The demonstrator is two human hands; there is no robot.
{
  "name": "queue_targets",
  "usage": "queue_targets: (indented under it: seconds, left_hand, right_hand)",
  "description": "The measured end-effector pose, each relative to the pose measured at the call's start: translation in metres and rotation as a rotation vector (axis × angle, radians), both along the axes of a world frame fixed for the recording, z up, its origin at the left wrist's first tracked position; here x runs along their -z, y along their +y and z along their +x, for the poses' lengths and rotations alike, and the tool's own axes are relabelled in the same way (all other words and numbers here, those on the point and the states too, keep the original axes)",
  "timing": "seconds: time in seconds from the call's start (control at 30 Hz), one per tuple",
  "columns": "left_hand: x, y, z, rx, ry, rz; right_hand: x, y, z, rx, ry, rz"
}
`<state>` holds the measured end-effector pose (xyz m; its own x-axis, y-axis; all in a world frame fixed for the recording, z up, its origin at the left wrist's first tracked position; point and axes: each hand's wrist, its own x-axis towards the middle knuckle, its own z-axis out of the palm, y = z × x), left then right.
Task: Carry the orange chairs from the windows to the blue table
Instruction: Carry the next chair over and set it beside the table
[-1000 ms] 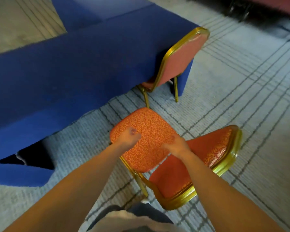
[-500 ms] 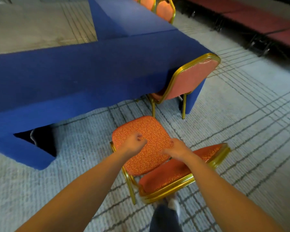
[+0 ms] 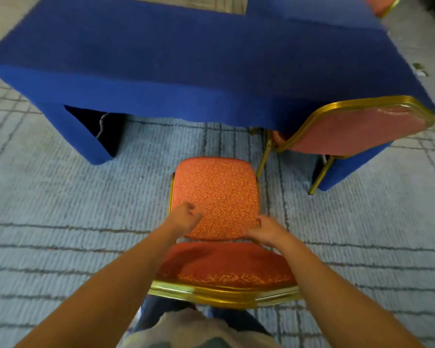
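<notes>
An orange chair (image 3: pixel 215 194) with a gold frame stands on the carpet right in front of me, its patterned seat pointing at the blue table (image 3: pixel 211 59) and its backrest nearest my body. My left hand (image 3: pixel 183 218) curls round the chair's left side where seat and backrest meet. At the matching spot on the right side, my right hand (image 3: pixel 265 229) grips the frame. A gap of carpet lies between the seat's front and the table's cloth.
A second orange chair (image 3: pixel 352 131) is tucked under the table at the right, its back towards me and close to the held chair. A third chair (image 3: pixel 379 5) shows at the top right. An opening (image 3: pixel 98 126) gapes in the blue cloth at left. Grey lined carpet (image 3: pixel 60 209) surrounds everything.
The chair has swung from an angle to face the table squarely, and I now stand straight behind it. Both hands have stayed at its sides.
</notes>
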<state>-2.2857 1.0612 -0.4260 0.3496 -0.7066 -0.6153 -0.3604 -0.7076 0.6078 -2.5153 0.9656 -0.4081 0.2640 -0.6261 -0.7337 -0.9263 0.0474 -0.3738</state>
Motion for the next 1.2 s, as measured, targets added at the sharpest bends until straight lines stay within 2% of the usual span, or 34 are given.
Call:
queue_targets:
  seconds: [0.17,0.3,0.5,0.7,0.83,0.93,1.03,1.1,1.2]
  left_hand:
    - [0.017,0.016,-0.014,-0.117,0.008,0.127]
    - [0.03,0.02,-0.007,-0.116,-0.004,0.206]
    - [0.043,0.031,0.006,0.011,-0.084,0.404]
    - [0.048,0.036,0.009,0.133,-0.026,0.617]
    - [0.043,0.026,0.016,0.197,-0.036,0.74]
    - [0.04,0.029,0.025,0.185,0.036,0.865]
    - [0.042,0.038,0.031,0.062,0.231,0.899]
    - [0.042,0.039,0.034,0.066,0.238,0.885]
    - [0.038,0.036,0.04,0.041,0.245,0.892]
  right_hand:
    - [0.027,-0.012,-0.018,-0.026,0.07,0.082]
    - [0.042,-0.019,-0.026,-0.041,0.144,0.138]
    - [0.069,-0.02,-0.032,-0.027,0.228,0.255]
    - [0.077,-0.018,-0.033,-0.042,0.294,0.342]
    - [0.073,-0.03,-0.032,0.021,0.296,0.48]
    - [0.068,-0.04,-0.033,0.039,0.361,0.537]
    - [0.065,-0.045,-0.034,0.069,0.416,0.685]
    - [0.062,-0.042,-0.036,0.111,0.401,0.78]
    - [0.058,-0.037,-0.035,0.139,0.365,0.757]
